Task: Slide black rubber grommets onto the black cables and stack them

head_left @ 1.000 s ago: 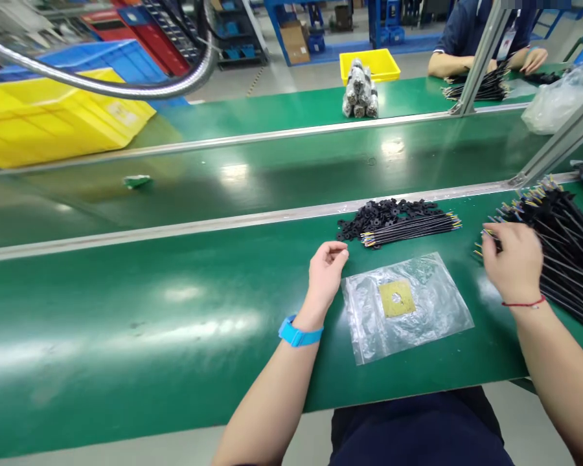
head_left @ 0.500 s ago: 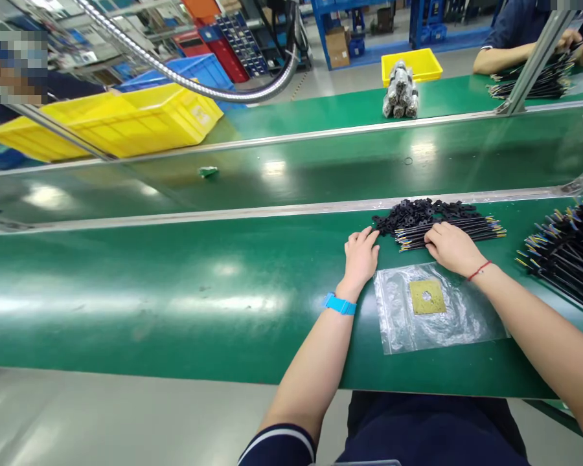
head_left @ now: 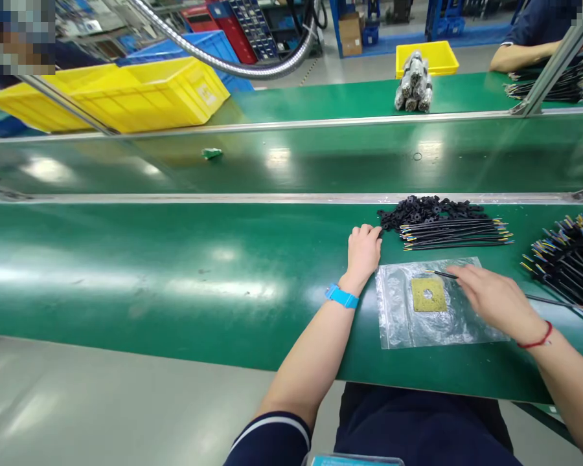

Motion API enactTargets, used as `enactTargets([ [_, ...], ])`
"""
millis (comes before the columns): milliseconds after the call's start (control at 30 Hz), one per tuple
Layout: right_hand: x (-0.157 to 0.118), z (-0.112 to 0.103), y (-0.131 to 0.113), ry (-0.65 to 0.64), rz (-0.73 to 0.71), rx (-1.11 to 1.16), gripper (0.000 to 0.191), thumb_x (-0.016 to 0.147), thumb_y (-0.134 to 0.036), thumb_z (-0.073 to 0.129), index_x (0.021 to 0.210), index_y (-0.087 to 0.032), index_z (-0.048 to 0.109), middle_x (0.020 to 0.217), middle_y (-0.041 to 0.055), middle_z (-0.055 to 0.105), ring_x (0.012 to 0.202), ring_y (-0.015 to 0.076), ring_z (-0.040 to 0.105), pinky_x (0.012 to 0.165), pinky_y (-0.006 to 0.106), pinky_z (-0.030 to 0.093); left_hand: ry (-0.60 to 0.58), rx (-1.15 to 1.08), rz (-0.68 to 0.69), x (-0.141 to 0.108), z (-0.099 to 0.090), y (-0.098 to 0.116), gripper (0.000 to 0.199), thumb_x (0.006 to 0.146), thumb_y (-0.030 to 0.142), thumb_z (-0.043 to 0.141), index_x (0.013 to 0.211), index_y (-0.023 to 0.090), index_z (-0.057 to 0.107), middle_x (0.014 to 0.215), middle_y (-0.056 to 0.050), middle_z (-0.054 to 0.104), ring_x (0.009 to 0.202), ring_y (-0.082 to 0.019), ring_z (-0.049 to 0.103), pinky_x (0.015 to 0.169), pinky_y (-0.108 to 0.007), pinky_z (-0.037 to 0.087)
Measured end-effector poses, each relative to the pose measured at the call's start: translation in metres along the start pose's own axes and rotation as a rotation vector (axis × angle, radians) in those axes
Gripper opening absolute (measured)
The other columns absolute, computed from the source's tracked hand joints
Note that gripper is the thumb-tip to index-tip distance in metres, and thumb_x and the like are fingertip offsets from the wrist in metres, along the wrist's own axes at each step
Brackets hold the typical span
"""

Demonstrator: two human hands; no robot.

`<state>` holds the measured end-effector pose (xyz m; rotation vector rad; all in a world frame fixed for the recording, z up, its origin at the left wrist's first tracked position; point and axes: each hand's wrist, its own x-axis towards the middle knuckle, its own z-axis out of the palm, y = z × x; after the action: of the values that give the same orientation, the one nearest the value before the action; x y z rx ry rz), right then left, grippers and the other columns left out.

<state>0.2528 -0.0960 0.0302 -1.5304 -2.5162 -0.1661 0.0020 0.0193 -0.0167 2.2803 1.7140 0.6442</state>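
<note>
My right hand [head_left: 498, 298] is closed around a thin black cable [head_left: 554, 300] above the clear zip bag; the cable's bare wire end sticks out past the fingertips, and its other end reaches right. My left hand [head_left: 364, 249] is at the left edge of a heap of small black plastic parts [head_left: 430, 210]. Its fingers are curled together, with a small dark part showing at the tips. In front of the heap lies a row of cut black cables [head_left: 457, 234] with coloured wire ends. A yellow square plate with a hole [head_left: 429, 295] lies on the zip bag [head_left: 393, 317].
A large bundle of black cables [head_left: 578, 265] lies at the right. Behind the metal rail are yellow bins [head_left: 150, 94], wrapped silver pieces [head_left: 412, 84] and a yellow tray [head_left: 440, 58]. A co-worker's arm [head_left: 525, 57] rests at the back right. A metal hose [head_left: 233, 68] hangs overhead.
My right hand has moved from the cable row toward me and right, and now carries one cable. My left hand stays by the black parts, its fingers more curled. The view has shifted slightly.
</note>
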Motion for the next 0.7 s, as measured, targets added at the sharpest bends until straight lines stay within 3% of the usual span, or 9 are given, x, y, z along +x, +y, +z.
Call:
enactTargets([
  [167,-0.019,0.017,-0.015,-0.108,0.04,-0.116,0.029,0.087,-0.013,0.044,0.106,-0.021,0.064,0.084,0.0032,0.062,0.062,0.013,0.057,0.049,0.026,0.037,0.02,-0.109,0.001,-0.001,-0.002,0.0,0.014,0.084,0.011,0.049,0.091,0.016,0.06,0.094,-0.011,0.058,0.093,-0.025,0.05,0.087,-0.039,0.039],
  [300,-0.011,0.016,-0.018,-0.157,0.139,-0.073,0.026,0.089,-0.016,0.043,0.1,-0.023,0.066,0.082,0.0036,0.064,0.061,0.0139,0.059,0.047,0.025,0.036,0.002,-0.474,-0.047,-0.011,-0.006,0.009,0.012,0.08,0.01,0.052,0.088,0.016,0.058,0.087,-0.006,0.06,0.082,-0.018,0.054,0.079,-0.033,0.043],
  [467,-0.01,0.006,-0.014,-0.035,0.312,0.306,0.027,0.093,-0.023,0.038,0.101,-0.023,0.064,0.083,0.001,0.07,0.071,0.0142,0.065,0.06,0.025,0.048,-0.264,-1.2,-0.259,-0.033,-0.009,0.037,0.017,0.077,0.021,0.06,0.093,0.015,0.058,0.078,-0.002,0.063,0.068,-0.011,0.059,0.069,-0.027,0.048],
  [567,-0.015,-0.006,-0.021,0.045,0.355,0.501,0.027,0.093,-0.025,0.038,0.105,-0.022,0.062,0.081,0.0011,0.07,0.071,0.0137,0.065,0.066,0.025,0.051,-0.43,-1.432,-0.336,-0.045,-0.013,0.056,0.025,0.076,0.026,0.064,0.098,0.014,0.06,0.079,-0.003,0.066,0.067,-0.011,0.061,0.069,-0.027,0.049],
  [700,-0.017,-0.019,-0.037,0.144,0.332,0.499,0.027,0.093,-0.027,0.039,0.105,-0.022,0.063,0.088,0.0031,0.071,0.077,0.0154,0.067,0.07,0.027,0.053,-0.579,-1.63,-0.431,-0.054,-0.025,0.069,0.025,0.073,0.027,0.069,0.093,0.013,0.063,0.075,-0.003,0.066,0.067,-0.011,0.063,0.069,-0.025,0.05],
])
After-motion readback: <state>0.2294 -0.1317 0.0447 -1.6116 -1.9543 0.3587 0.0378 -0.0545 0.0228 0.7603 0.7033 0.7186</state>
